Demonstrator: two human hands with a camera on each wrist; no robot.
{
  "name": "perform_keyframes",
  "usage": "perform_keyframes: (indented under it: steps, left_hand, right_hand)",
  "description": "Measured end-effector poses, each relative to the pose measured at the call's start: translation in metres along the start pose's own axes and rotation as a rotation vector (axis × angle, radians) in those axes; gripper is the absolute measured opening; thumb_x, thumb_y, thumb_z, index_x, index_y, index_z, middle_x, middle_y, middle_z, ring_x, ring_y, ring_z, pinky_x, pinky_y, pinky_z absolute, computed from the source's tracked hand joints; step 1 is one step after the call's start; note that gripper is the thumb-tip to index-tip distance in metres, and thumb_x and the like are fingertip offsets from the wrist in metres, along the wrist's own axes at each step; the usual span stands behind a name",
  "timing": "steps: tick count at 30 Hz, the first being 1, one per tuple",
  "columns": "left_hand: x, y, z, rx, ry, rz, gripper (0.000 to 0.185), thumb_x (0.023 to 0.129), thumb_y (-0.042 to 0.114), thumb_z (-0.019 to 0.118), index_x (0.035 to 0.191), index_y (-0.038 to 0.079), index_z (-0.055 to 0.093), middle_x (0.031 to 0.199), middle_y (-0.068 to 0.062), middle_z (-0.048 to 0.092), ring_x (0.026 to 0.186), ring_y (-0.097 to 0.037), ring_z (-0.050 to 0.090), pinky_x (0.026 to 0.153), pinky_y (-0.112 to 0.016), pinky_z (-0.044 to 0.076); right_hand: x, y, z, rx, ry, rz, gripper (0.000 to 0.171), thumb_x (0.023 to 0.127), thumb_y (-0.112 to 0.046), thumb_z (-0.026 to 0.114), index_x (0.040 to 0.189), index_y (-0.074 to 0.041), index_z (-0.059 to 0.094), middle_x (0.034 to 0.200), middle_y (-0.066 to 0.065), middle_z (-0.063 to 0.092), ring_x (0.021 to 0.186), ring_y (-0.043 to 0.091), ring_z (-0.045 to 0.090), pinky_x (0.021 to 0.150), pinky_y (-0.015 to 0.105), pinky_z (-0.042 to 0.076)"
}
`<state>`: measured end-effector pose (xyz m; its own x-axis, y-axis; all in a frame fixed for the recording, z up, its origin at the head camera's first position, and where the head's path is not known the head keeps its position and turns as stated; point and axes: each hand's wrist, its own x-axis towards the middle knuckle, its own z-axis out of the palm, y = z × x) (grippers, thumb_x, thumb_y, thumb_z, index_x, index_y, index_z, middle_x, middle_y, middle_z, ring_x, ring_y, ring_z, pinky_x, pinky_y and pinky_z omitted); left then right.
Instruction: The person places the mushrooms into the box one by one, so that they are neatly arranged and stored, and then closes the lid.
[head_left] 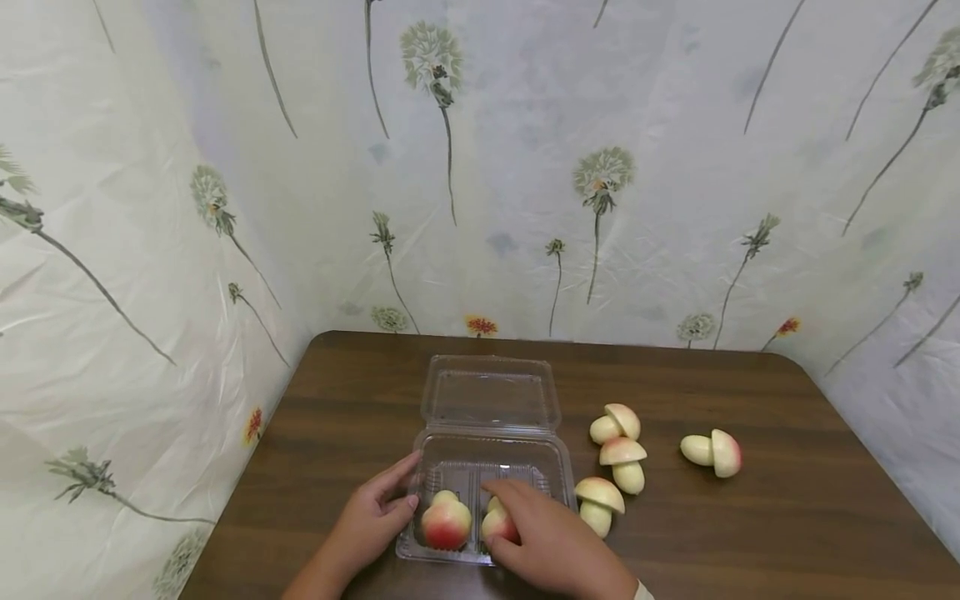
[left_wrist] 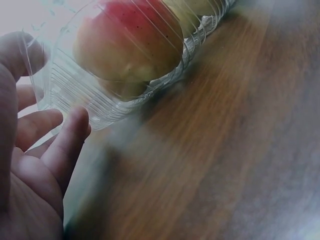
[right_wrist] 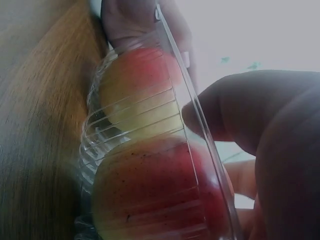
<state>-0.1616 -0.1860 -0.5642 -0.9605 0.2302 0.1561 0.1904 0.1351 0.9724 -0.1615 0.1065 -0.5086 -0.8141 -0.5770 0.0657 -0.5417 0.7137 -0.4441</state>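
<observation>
- Clear plastic clamshell box [head_left: 487, 433] sits open on brown wooden table [head_left: 750, 533], near the front edge, lid [head_left: 489, 390] folded back flat toward the wall.
- Left hand [head_left: 367, 525] at box's left side, fingers loosely bent, thumb tip against the left rim; left wrist view shows fingers [left_wrist: 60, 145] beside the ribbed wall, not wrapped round it.
- Right hand [head_left: 551, 542] reaches into box's front right part, fingers curled over a red-and-cream peach-shaped piece [head_left: 497, 523], gripping it.
- Second peach-shaped piece [head_left: 446, 522] lies in box's front left part, just beside the held one, near left thumb.
- Right wrist view: both pieces [right_wrist: 150, 195] pressed close together behind the ribbed wall.
- Three more pieces [head_left: 615, 454] in a cluster on table just right of box; nearest one touches or nearly touches box wall, cannot tell which.
- Fourth loose piece [head_left: 712, 452] lies farther right, well apart from box.
- Dandelion-print sheeting [head_left: 525, 167] backs table on all sides.
</observation>
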Motion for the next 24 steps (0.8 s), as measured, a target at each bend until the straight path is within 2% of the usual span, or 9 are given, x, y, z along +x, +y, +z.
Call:
perform_keyframes:
  steps: [6,13,24]
  left_hand:
    - [0.0001,0.0004,-0.0006,0.009,-0.016,-0.009,0.059,0.102,0.007,0.066,0.158,0.008,0.046,0.163,-0.022,0.041,0.138,-0.038,0.055,0.101,-0.024,0.054]
    - [0.0002,0.0007,0.0003,0.008,-0.017,-0.006,0.059,0.101,0.006,0.066,0.157,0.007,0.047,0.161,-0.024,0.044,0.136,-0.037,0.056,0.100,-0.024,0.054]
    - [-0.0009,-0.0013,-0.0027,0.016,-0.023,-0.005,0.060,0.102,0.007,0.065,0.158,0.009,0.046,0.162,-0.022,0.044,0.138,-0.038,0.055,0.100,-0.023,0.053]
  right_hand:
    - [0.0004,0.0002,-0.0005,-0.007,-0.023,0.028,0.054,0.102,-0.046,0.059,0.146,-0.015,0.058,0.144,-0.002,0.062,0.131,0.019,0.060,0.105,0.046,0.053]
    - [-0.0003,-0.0012,-0.0028,-0.019,-0.037,0.017,0.050,0.099,-0.037,0.061,0.146,-0.020,0.058,0.141,-0.007,0.063,0.120,0.012,0.063,0.097,0.042,0.057]
    - [0.0006,-0.0032,-0.0017,-0.007,-0.028,0.003,0.050,0.099,-0.034,0.060,0.147,-0.026,0.057,0.143,-0.009,0.061,0.131,0.013,0.059,0.104,0.043,0.054]
